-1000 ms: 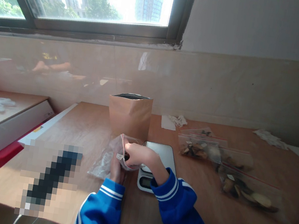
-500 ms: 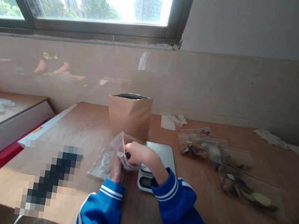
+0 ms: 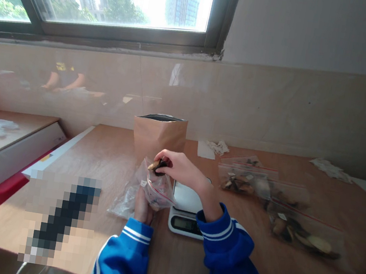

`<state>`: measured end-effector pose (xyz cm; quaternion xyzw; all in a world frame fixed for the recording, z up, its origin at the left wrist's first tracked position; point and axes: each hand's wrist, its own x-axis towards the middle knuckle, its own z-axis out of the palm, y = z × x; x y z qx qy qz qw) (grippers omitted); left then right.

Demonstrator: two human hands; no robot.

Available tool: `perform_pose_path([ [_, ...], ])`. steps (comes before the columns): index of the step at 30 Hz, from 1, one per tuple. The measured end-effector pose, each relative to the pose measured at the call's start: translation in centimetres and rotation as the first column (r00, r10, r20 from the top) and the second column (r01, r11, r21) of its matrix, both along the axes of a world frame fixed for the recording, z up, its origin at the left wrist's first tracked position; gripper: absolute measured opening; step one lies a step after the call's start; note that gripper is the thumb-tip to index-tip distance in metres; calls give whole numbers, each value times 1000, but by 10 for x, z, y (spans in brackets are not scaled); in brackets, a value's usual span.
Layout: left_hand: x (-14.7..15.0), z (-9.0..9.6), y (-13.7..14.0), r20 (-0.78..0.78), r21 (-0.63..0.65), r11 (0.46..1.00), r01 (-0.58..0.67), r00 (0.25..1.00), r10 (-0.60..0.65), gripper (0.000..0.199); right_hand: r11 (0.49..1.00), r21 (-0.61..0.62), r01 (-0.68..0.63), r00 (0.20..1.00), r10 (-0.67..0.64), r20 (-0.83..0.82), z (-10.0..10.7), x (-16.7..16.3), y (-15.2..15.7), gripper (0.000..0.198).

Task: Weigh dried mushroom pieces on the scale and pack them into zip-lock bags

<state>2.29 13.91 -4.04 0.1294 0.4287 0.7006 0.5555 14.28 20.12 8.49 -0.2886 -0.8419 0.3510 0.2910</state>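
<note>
My left hand (image 3: 143, 205) grips a clear zip-lock bag (image 3: 160, 193) with a red stripe along its open mouth. My right hand (image 3: 176, 167) is closed in a pinch on what looks like dried mushroom (image 3: 158, 166), dark with a tan edge, just over the bag's mouth. Beneath the right forearm, a kitchen scale (image 3: 189, 198) with a silver plate and small display lies partly covered. Behind the hands stands an open brown paper pouch (image 3: 159, 134), upright and with a dark inside.
Several zip-lock bags of dried pieces (image 3: 306, 235) lie to the right. Farther back are a crumpled white glove or cloth (image 3: 219, 147) and another white cloth (image 3: 332, 170). A pixelated dark object (image 3: 62, 215) with a cable lies at left. The tiled wall (image 3: 260, 107) bounds the table.
My right hand has come up out of the zip-lock bag, bringing the dried mushroom into view above its mouth. The left hand keeps its hold, and more of the scale's display shows.
</note>
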Motion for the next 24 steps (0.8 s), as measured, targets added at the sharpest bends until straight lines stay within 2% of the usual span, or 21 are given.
perform_pose_path([
  [5,1,9,-5,-13,-53,998,19,1000,-20,37,997,3,76,975,-74,-211,5,4,2,18],
  [9,1,15,-5,-8,-112,993,37,999,-38,32,964,86,254,877,-192,-441,13,-4,6,20],
  [12,2,17,-4,-15,-144,989,35,999,-37,30,924,123,362,814,-249,-526,23,-16,11,20],
  [15,2,17,-4,-34,-153,988,28,999,-33,31,850,169,499,733,-309,-606,31,-28,19,20],
  [18,2,18,-4,-46,-163,986,24,998,-32,31,729,205,653,629,-371,-683,33,-33,29,22],
  [20,3,20,-4,-41,-182,983,29,998,-37,30,662,226,714,588,-393,-707,32,-33,37,23],
  [22,4,23,-4,-30,-203,979,32,999,-39,30,632,246,735,575,-387,-721,30,-32,43,22],
  [24,4,25,-4,-25,-218,976,28,999,-34,30,634,265,727,579,-357,-733,27,-32,49,22],
])
